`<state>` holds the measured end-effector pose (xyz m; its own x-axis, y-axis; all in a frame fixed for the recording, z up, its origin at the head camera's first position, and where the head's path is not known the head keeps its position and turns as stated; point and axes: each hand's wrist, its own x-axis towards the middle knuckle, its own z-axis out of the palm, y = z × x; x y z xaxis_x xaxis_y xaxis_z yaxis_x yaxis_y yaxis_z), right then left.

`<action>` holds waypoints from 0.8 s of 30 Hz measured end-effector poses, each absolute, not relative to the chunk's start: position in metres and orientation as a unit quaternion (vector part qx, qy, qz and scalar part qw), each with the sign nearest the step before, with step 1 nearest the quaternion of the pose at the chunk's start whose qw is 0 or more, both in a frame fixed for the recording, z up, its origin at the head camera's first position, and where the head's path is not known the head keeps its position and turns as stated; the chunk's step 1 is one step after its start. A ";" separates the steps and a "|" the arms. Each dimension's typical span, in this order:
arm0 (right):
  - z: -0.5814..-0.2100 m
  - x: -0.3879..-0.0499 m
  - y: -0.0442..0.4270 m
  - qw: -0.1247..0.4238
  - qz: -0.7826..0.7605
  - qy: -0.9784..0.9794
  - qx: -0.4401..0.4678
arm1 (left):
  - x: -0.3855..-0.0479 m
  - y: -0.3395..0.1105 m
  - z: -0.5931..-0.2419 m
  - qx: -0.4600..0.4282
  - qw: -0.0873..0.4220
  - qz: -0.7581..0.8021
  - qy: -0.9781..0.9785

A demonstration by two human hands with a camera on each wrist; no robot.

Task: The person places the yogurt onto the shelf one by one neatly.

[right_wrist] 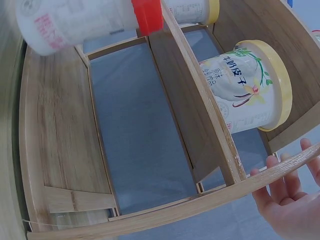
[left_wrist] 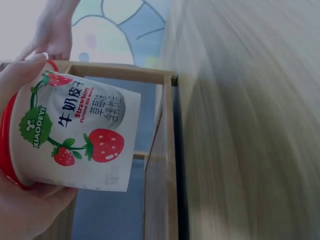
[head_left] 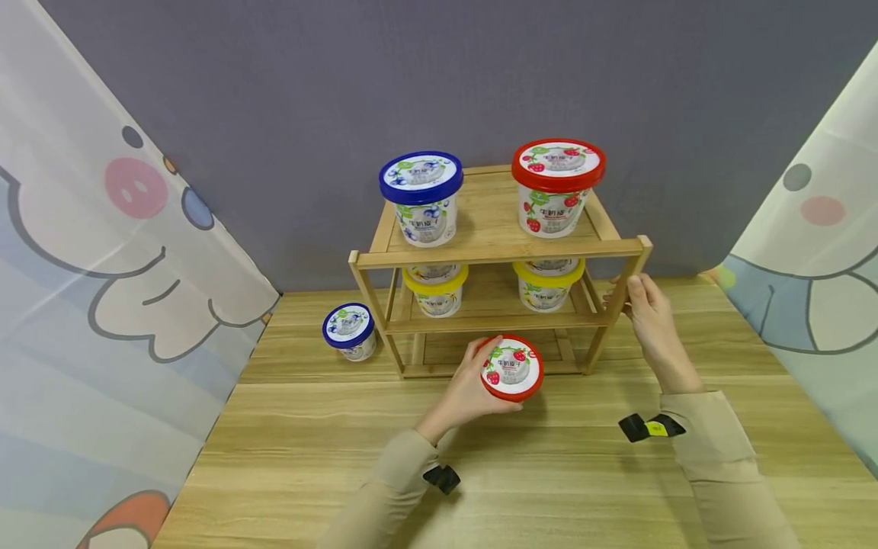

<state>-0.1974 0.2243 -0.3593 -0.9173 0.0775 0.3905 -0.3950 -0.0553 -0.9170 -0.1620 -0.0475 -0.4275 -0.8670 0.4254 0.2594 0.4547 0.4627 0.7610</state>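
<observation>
My left hand [head_left: 473,389] holds a strawberry milk-pudding tub [head_left: 511,369] by its red-lidded end, in front of the wooden shelf's lowest tier. In the left wrist view the tub [left_wrist: 75,132] lies sideways across the picture, its strawberry label showing. My right hand [head_left: 650,309] grips the right front post [head_left: 620,293] of the shelf, with fingertips [right_wrist: 272,162] round the wood in the right wrist view. Two yellow-lidded tubs stand on the middle tier, the left one [head_left: 437,293] and the right one [head_left: 546,288]. No tub shows on the bottom tier [right_wrist: 75,135].
On the top tier stand a blue-lidded tub [head_left: 421,197] and a red-lidded tub [head_left: 557,187]. Another blue-lidded tub [head_left: 350,332] sits on the wooden table [head_left: 549,488] left of the shelf. A grey wall [head_left: 288,114] rises behind, with cartoon curtains [head_left: 82,252] at both sides.
</observation>
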 end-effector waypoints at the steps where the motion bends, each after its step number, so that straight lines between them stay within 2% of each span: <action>1: -0.359 -0.197 0.224 0.165 0.715 -0.669 0.119 | -0.163 -0.045 -0.428 -0.258 0.016 -0.450 -0.855; 24: -0.358 -0.197 0.223 0.165 0.715 -0.670 0.117 | -0.190 -0.009 -0.437 -0.199 -0.017 -0.438 -0.877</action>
<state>-0.1968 0.2231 -0.3584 -0.9180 0.0802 0.3883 -0.3927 -0.0485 -0.9184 -0.1903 -0.0088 -0.4375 -0.9200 0.3646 0.1440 0.3341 0.5372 0.7745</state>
